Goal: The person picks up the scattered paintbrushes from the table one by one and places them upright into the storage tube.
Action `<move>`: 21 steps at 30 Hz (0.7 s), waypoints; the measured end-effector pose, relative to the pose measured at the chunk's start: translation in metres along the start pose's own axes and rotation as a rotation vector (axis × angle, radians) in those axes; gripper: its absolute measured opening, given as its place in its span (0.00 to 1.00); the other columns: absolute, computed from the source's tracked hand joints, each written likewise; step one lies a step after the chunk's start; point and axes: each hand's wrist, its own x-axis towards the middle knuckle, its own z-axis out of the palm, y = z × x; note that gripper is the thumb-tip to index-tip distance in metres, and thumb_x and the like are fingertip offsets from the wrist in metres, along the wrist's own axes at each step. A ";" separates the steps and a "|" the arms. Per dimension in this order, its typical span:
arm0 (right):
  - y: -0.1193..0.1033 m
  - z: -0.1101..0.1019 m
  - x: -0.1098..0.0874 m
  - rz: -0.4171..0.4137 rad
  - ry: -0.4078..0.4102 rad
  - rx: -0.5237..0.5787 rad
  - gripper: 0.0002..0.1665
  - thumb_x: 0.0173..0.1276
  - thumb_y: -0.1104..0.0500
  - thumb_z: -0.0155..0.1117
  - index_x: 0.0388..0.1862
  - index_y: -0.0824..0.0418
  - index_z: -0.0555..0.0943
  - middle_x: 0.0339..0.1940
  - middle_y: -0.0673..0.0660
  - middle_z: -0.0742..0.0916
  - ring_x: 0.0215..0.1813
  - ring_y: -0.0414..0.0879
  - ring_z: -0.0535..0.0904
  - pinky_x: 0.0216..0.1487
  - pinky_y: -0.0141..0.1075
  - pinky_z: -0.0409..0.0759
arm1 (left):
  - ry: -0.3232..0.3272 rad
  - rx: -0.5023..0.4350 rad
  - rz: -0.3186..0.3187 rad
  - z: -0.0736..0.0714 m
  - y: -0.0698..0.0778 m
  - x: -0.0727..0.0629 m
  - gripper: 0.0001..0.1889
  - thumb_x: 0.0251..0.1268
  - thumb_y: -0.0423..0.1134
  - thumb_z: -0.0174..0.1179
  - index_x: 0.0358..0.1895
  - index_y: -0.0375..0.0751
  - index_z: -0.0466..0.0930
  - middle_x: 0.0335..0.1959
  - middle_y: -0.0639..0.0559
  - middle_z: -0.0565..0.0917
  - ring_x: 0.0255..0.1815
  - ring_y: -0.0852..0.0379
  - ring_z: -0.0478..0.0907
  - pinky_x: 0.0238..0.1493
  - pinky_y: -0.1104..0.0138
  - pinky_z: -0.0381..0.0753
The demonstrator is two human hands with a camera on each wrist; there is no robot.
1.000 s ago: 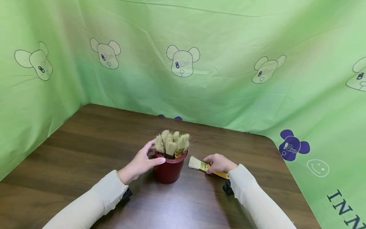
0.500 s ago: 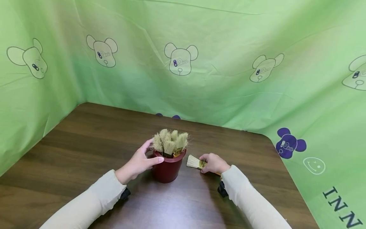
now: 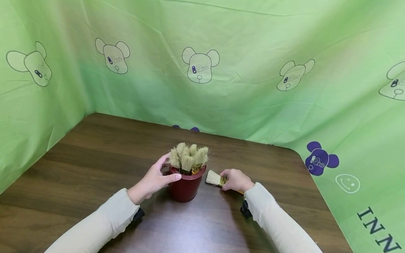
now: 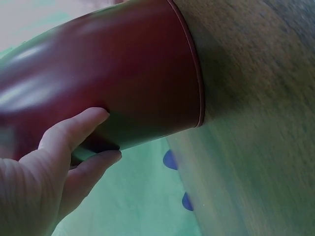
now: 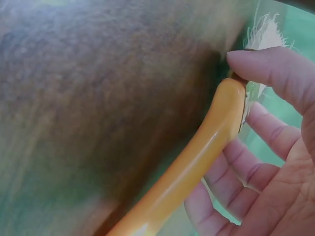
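Note:
Several paintbrushes [image 3: 187, 162] stand bristles up in a dark red pot [image 3: 185, 191] on the table. My left hand [image 3: 154, 180] holds the pot from its left side, thumb at the front of the rim; in the left wrist view, fingers [image 4: 76, 128] rest against its smooth wall. To the right of the pot, a single paintbrush [image 3: 213, 178] points its pale bristles towards it. My right hand [image 3: 237, 180] pinches this paintbrush near its metal ferrule. Its yellow handle [image 5: 192, 157] shows plainly in the right wrist view, with the thumb across the ferrule and the fingers on the other side.
Dark wood table [image 3: 104, 151] extends around the pot. Green cloth [image 3: 158, 88] printed with bear heads hangs behind it and along both sides. Dark wrist cameras [image 3: 246, 209] sit under the sleeves.
My right hand has shifted slightly left along the paintbrush towards its ferrule, covering more of the yellow handle. The left hand stays on the pot. The head view has shifted a little.

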 end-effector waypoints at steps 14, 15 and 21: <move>-0.004 -0.014 -0.001 -0.037 0.035 0.010 0.25 0.41 0.66 0.69 0.44 0.65 0.81 0.28 0.51 0.80 0.32 0.44 0.74 0.33 0.38 0.73 | -0.001 -0.008 0.010 0.000 -0.002 0.001 0.38 0.58 0.29 0.64 0.71 0.36 0.55 0.61 0.31 0.68 0.57 0.39 0.72 0.36 0.60 0.79; -0.004 -0.015 -0.001 -0.037 0.038 0.014 0.25 0.41 0.66 0.69 0.44 0.65 0.81 0.28 0.52 0.80 0.32 0.44 0.74 0.33 0.38 0.73 | 0.000 -0.006 0.010 0.000 -0.002 0.001 0.38 0.58 0.29 0.64 0.71 0.36 0.55 0.61 0.31 0.68 0.56 0.39 0.72 0.35 0.60 0.79; -0.006 -0.023 -0.002 -0.045 0.049 0.026 0.25 0.41 0.66 0.69 0.44 0.65 0.81 0.27 0.52 0.79 0.31 0.43 0.72 0.31 0.37 0.72 | 0.005 0.005 0.012 0.000 -0.002 0.000 0.39 0.57 0.30 0.65 0.72 0.36 0.55 0.62 0.31 0.67 0.58 0.39 0.71 0.36 0.60 0.79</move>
